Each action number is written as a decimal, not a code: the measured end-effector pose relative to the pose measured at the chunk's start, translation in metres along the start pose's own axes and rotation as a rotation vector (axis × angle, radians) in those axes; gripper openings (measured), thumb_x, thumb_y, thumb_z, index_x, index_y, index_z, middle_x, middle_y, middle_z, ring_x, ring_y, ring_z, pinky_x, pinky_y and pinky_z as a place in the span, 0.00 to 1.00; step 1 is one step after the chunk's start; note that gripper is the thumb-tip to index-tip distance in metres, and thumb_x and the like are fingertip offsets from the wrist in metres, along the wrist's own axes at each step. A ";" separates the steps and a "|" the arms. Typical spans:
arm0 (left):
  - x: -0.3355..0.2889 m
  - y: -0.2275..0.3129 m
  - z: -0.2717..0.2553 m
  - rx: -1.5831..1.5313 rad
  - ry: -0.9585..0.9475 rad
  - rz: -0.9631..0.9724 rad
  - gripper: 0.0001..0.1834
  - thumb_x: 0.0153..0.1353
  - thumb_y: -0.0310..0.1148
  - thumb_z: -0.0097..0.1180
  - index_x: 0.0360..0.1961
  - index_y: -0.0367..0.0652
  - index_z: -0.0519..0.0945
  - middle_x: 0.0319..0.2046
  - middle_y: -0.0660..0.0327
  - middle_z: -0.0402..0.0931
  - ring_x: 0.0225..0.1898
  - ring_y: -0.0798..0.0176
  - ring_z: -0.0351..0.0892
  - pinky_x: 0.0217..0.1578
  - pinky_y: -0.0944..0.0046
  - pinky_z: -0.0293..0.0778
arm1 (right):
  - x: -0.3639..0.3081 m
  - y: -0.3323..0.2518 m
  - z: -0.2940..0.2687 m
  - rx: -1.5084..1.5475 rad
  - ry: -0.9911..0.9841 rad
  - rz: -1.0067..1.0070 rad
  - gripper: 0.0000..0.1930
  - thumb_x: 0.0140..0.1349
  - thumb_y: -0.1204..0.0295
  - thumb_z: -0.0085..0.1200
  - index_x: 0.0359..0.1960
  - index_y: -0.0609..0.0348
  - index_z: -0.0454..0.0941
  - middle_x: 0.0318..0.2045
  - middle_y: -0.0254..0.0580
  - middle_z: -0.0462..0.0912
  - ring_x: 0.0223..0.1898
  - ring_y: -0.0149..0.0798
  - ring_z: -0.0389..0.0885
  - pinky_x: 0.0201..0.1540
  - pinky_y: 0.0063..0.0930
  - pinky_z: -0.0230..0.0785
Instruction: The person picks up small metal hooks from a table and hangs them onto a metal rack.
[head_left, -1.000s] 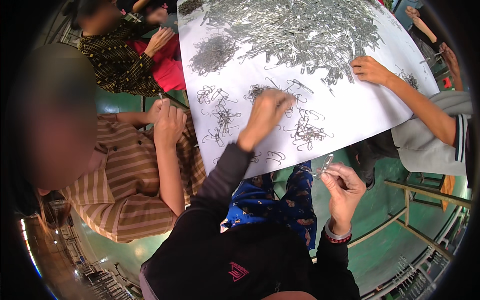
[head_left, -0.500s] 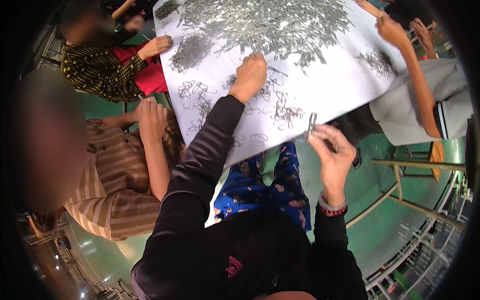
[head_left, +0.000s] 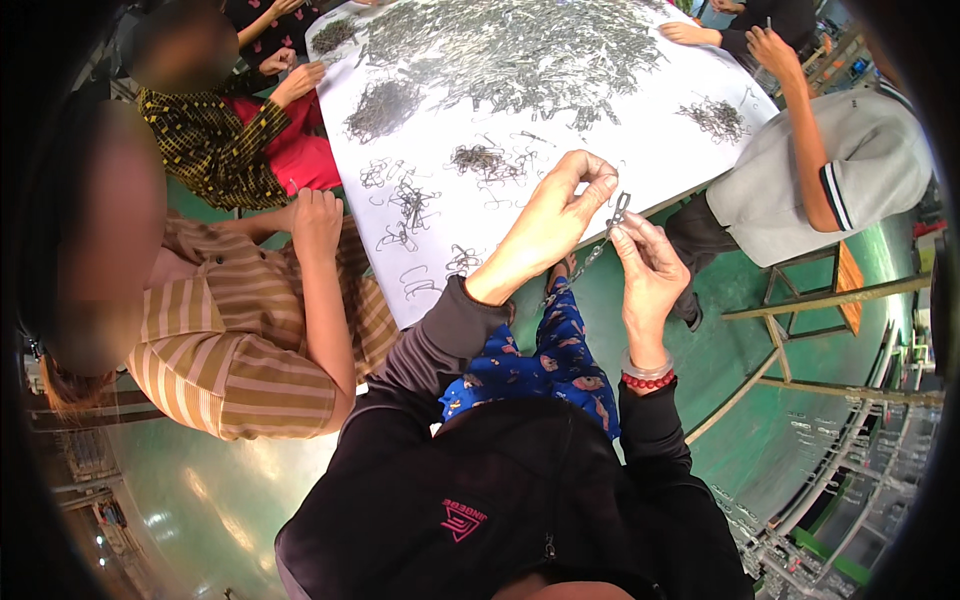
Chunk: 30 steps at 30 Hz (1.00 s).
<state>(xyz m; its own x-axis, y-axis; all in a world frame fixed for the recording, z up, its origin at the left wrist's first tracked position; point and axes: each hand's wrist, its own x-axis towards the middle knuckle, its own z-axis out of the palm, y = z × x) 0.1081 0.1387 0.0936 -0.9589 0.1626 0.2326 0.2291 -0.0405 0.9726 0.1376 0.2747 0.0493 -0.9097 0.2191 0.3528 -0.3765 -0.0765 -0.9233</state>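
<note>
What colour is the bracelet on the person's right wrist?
Red beads, clearest in the head view: bracelet on the right hand.

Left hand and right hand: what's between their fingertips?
In the head view, a small metal clip sits between the left hand and the right hand, pinched by both above the table's edge.

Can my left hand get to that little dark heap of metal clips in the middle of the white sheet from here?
Probably yes. The left hand is over the white sheet, and the small dark heap lies just beyond it with nothing between.

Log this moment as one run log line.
left hand: pinching metal clip | right hand: holding same clip | white table: loose clips piled | co-workers seated around
</note>
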 end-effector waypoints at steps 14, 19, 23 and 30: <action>-0.007 0.039 0.041 0.041 -0.029 0.167 0.03 0.64 0.27 0.46 0.36 0.38 0.68 0.40 0.57 0.68 0.46 0.64 0.67 0.49 0.66 0.62 | -0.005 -0.051 -0.016 -0.291 0.151 -0.280 0.11 0.49 0.80 0.62 0.37 0.62 0.82 0.22 0.35 0.76 0.25 0.26 0.72 0.28 0.19 0.65; 0.000 0.049 0.064 -0.059 -0.010 0.238 0.05 0.66 0.29 0.45 0.39 0.39 0.68 0.41 0.58 0.67 0.45 0.65 0.66 0.47 0.67 0.64 | -0.003 -0.056 -0.032 -0.431 0.169 -0.507 0.13 0.46 0.82 0.62 0.37 0.62 0.82 0.27 0.37 0.81 0.26 0.30 0.73 0.30 0.22 0.66; 0.001 0.071 0.083 -0.075 -0.022 0.320 0.07 0.66 0.33 0.45 0.37 0.39 0.69 0.42 0.58 0.67 0.46 0.65 0.66 0.48 0.61 0.69 | -0.001 -0.076 -0.042 -0.465 0.205 -0.552 0.16 0.46 0.83 0.62 0.39 0.63 0.80 0.29 0.38 0.82 0.29 0.32 0.73 0.32 0.23 0.67; 0.001 0.131 0.131 0.215 -0.173 0.743 0.05 0.57 0.24 0.50 0.34 0.35 0.72 0.38 0.50 0.67 0.43 0.51 0.67 0.46 0.58 0.64 | 0.007 -0.142 -0.077 -0.394 0.425 -0.764 0.14 0.45 0.85 0.60 0.36 0.64 0.79 0.29 0.41 0.81 0.29 0.36 0.74 0.32 0.26 0.66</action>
<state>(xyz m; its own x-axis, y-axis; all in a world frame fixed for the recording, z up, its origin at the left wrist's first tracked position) 0.1590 0.2628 0.2212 -0.5064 0.3196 0.8009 0.8433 -0.0106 0.5374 0.1979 0.3619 0.1710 -0.2738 0.4146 0.8678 -0.6853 0.5490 -0.4785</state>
